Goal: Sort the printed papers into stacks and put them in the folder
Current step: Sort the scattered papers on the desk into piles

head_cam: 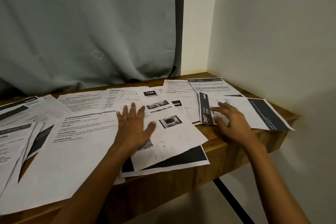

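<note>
Several printed papers lie scattered and overlapping across a wooden table point(227, 143). My left hand point(133, 125), a ring on one finger, lies flat with spread fingers on a sheet with photos and a QR code point(171, 140). My right hand point(231, 120) rests with fingers bent on a sheet marked 2437 point(236, 109) near the table's right end; its fingertips touch the paper. A large text sheet point(72, 143) lies left of my left hand. A sheet marked 1226 point(150, 93) sits further back. No folder is in view.
A grey-green curtain point(87, 32) hangs behind the table. A pale wall point(272, 32) closes the right side, forming a corner. Some sheets overhang the table's front edge point(163, 174). A dark table leg point(234, 202) slants below on the right.
</note>
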`<control>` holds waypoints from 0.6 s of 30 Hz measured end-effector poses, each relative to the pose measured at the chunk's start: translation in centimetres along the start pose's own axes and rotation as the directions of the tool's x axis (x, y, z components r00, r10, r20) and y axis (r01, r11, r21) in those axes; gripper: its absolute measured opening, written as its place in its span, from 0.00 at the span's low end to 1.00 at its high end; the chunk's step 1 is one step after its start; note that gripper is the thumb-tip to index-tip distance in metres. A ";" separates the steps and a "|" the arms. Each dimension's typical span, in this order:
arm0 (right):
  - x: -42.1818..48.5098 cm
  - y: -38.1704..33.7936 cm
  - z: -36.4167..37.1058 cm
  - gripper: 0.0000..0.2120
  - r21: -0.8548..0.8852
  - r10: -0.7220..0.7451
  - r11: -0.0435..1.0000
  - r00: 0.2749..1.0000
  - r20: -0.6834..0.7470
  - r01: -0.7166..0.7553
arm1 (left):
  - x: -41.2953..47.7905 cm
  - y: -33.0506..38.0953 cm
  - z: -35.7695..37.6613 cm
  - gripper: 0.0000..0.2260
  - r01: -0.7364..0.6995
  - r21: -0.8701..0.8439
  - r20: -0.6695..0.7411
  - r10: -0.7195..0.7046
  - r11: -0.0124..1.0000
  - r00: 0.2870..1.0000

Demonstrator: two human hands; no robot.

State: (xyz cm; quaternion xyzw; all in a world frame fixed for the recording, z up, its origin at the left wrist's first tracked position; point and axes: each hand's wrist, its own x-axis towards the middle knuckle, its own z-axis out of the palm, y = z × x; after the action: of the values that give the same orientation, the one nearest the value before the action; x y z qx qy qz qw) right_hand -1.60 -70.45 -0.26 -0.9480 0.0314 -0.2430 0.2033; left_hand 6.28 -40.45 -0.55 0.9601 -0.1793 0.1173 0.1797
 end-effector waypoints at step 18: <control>4.3 1.4 1.8 0.24 -0.475 0.495 0.821 0.809 0.317 -0.316 | 0.5 2.1 2.2 0.60 -0.209 0.112 0.447 0.138 0.972 0.884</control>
State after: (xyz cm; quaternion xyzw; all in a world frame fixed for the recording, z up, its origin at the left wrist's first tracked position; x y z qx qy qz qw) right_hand 3.08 -71.73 -0.28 -0.9684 0.2411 0.0325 0.0553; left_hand 6.29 -43.28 -1.81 0.9530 -0.2906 -0.0713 0.0477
